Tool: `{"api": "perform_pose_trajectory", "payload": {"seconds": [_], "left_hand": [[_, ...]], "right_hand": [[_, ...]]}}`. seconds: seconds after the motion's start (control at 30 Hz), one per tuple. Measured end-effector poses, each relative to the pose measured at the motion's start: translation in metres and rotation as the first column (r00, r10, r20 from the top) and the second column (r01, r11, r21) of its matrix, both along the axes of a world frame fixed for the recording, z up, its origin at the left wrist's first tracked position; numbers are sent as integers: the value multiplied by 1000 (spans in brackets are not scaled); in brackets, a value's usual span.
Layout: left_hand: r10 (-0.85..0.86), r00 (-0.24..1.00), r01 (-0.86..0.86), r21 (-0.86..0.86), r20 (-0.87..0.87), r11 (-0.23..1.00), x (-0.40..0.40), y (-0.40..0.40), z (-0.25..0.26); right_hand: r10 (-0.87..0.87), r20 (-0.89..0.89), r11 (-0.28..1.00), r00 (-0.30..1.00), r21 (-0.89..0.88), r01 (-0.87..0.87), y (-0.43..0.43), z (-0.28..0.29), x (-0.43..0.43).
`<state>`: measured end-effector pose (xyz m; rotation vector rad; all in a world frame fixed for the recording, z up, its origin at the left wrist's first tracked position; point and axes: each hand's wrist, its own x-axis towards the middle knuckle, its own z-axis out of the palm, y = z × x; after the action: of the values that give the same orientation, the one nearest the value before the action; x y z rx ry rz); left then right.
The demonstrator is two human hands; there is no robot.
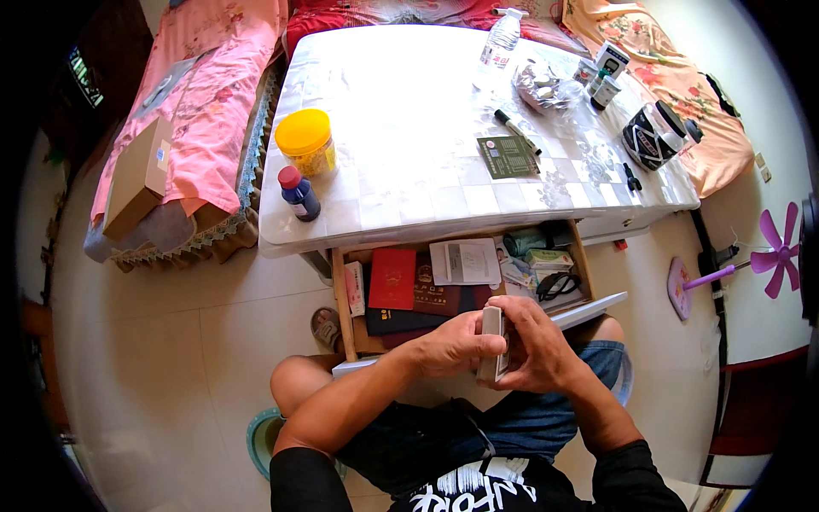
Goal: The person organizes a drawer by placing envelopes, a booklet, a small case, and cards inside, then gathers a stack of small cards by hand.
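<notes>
Both hands hold a small flat rectangular box (491, 344) upright above the front edge of an open wooden drawer (349, 326). My left hand (457, 344) grips its left side, the thumb across the near face. My right hand (536, 345) wraps its right side, fingers over the top and thumb below. Behind the hands, inside the drawer, lie a red booklet (392, 278), a dark red booklet (430, 294), white papers (466, 262), a green-and-white box (549, 259) and a coiled black cable (558, 286). What the held box contains is hidden.
On the table (397, 160) stand a yellow-lidded jar (306, 144), a red-capped bottle (299, 195), a clear plastic bottle (501, 41), a marker (517, 132), a green card (507, 157) and a black tub (652, 136). A purple fan (777, 256) is at right, a basin (259, 441) on the floor.
</notes>
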<state>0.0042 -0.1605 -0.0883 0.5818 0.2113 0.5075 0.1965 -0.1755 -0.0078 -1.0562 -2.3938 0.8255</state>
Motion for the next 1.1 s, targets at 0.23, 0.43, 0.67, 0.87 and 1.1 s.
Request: {"api": "perform_pose_trajectory", "payload": {"seconds": [0.23, 0.43, 0.67, 0.87, 1.1], "left_hand": [[65, 995, -65, -4, 71, 998, 6, -1, -5], [44, 999, -44, -44, 15, 998, 6, 3, 3], [119, 987, -111, 77, -106, 991, -3, 19, 13], [468, 781, -310, 395, -413, 865, -40, 43, 25], [455, 725, -111, 564, -516, 818, -45, 53, 16]], "right_hand": [[65, 68, 998, 996, -24, -63, 4, 5, 1], [52, 82, 999, 995, -10, -51, 11, 6, 3], [16, 49, 1000, 999, -14, -15, 37, 13, 20], [-324, 209, 927, 923, -126, 354, 74, -6, 85], [-113, 551, 966, 827, -135, 221, 103, -76, 114]]}}
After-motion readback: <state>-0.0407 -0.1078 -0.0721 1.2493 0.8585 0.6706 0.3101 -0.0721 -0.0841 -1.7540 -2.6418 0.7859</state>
